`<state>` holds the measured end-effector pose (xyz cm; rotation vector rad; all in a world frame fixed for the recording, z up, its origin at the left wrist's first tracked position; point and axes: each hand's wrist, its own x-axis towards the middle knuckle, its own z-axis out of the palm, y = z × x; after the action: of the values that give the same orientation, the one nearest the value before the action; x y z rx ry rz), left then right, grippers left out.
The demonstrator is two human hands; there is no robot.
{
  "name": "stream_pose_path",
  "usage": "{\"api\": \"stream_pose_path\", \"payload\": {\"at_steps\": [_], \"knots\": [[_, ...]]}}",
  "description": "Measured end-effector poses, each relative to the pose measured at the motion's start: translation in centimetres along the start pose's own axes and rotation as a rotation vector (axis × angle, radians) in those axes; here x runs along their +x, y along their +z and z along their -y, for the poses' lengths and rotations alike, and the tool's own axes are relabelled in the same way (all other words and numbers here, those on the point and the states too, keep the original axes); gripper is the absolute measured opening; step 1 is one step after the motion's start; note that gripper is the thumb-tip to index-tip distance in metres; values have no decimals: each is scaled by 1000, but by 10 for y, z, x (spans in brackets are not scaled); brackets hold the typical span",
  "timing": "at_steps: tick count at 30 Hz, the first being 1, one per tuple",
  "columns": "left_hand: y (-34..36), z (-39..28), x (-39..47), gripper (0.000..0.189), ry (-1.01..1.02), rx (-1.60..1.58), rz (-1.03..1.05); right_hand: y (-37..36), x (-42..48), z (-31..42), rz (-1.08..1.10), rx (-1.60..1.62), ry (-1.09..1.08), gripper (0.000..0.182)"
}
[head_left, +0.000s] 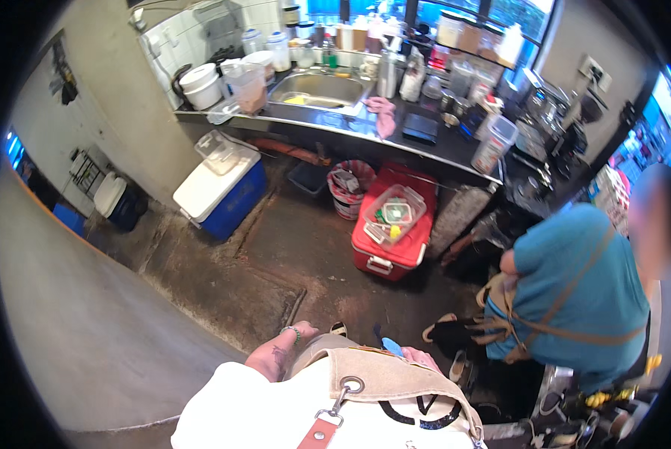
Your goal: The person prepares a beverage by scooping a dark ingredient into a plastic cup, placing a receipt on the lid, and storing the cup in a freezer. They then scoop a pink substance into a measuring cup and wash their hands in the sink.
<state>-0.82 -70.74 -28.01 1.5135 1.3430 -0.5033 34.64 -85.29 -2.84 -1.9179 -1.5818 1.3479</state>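
My left hand (pixel 306 329), with a green bead bracelet at the wrist, hangs in front of my body over the floor; its fingers are partly hidden and nothing shows in it. Close against the tan apron (pixel 380 367) is my right hand (pixel 421 358), mostly hidden by the apron's bib. A light blue object (pixel 392 346) lies right beside that hand; whether I hold it cannot be told. Beyond the hands, a red cooler (pixel 388 264) on the floor carries a clear plastic tub (pixel 419 213) with small items in it.
A counter (pixel 324 119) with a steel sink (pixel 318 90) and many containers runs along the far wall. A blue cooler with a white lid (pixel 217 188) and a striped bucket (pixel 347 205) stand below. A person in a teal shirt (pixel 571 280) is at the right.
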Motion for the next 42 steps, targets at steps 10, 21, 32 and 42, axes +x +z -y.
{"api": "stream_pose_path", "payload": {"at_steps": [10,21,32,42], "knots": [[-58,76,-8,33,-211,-486,-531,-20,161,122,78,-355,-113,30],[-34,118,17,18,-293,-889,-478,-19,326,189,291,-479,-318,34],[-327,161,-31,20,-121,-1764,-1227,-98,514,252,95,-461,-428,34],[-610,184,-276,54,-31,-1128,-2037,-129,571,281,-22,-403,-523,31]]}}
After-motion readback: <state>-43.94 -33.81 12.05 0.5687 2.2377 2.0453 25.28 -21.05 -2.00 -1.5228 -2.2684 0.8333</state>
